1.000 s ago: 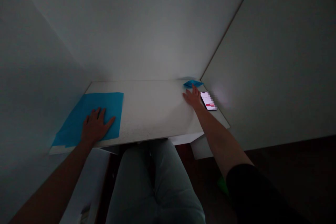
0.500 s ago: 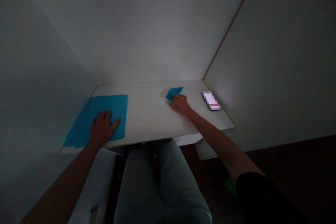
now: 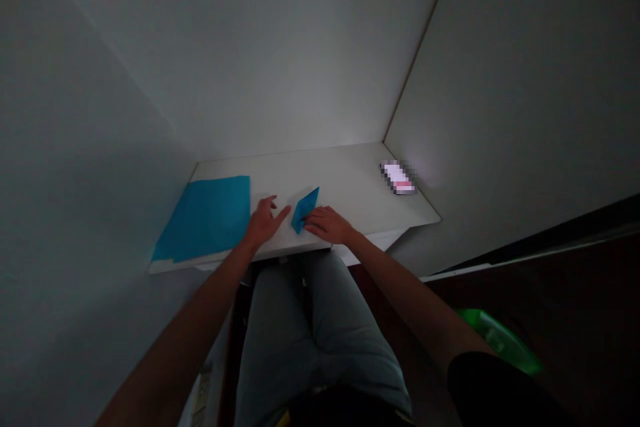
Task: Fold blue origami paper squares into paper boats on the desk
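A small folded piece of blue paper [image 3: 306, 207] stands tilted above the white tabletop, near its front edge. My right hand [image 3: 327, 223] pinches its lower right side, the fingers closed on it. My left hand [image 3: 265, 221] is just left of the folded piece, thumb and fingers apart, holding nothing. Between the left thumb and the paper a small gap shows. Further left, large blue sheets [image 3: 213, 217] lie flat on the tabletop, their right edge close to my left hand.
The white table [image 3: 350, 170] meets walls at the back and both sides. A phone with a lit, blurred screen [image 3: 399, 177] lies at its right end. A green plastic object [image 3: 500, 339] is on the dark floor at lower right. My legs are under the table's front edge.
My left hand has lifted off the blue sheets and moved right. My right hand has brought the folded paper left and nearer to me. The view has shifted slightly.
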`<state>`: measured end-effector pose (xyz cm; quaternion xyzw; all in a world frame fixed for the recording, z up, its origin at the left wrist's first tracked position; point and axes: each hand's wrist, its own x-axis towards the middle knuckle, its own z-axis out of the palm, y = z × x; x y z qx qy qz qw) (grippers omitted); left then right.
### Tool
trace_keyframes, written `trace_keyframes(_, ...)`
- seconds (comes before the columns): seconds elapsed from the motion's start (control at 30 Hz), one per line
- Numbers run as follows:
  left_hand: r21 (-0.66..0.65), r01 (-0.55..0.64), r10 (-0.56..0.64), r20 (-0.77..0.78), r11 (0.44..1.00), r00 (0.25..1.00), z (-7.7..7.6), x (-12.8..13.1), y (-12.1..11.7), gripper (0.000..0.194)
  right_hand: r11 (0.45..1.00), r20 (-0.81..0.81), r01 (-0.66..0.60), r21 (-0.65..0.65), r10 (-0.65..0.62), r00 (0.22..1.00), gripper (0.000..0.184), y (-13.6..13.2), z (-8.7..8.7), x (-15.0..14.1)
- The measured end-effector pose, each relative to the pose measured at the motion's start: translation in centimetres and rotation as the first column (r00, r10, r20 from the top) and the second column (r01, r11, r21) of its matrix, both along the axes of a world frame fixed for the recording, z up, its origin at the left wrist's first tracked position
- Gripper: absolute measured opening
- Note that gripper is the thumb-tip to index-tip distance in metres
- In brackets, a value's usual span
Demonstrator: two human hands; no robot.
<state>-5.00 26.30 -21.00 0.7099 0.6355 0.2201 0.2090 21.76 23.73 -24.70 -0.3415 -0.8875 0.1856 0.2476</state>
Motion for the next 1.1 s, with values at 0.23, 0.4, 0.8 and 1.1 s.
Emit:
trace_keyframes(0.23,-0.063,-0.001,0.012,0.179,0.998,0.984,-1.7,5.2,-0.3,0.038,1.0,-0.155,-0.02,-0.003,0.019,0.988,0.048,-0.2,0.1,-0.7)
trace_keyframes(0.4,-0.016,0.006,-0.002,0.223,1.0,0.975,-2.0,4.6,-0.9,0.045,0.999,-0.074,0.026,-0.041,-0.029,0.997,0.043,0.7,-0.4,-0.8)
trace_keyframes(0.8,-0.025,0.087,-0.073,0.343,0.996,0.936,-1.9,4.2,-1.6,0.057,0.853,-0.231,0.52,-0.05,-0.516,0.825,0.037,1.4,-2.5,-0.3)
trace_keyframes(1.1,0.089,0.122,-0.147,0.39,0.989,0.909,-2.3,4.3,-1.6,0.051,0.882,-0.091,0.418,-0.218,-0.445,0.891,0.055,2.1,-1.7,-0.2)
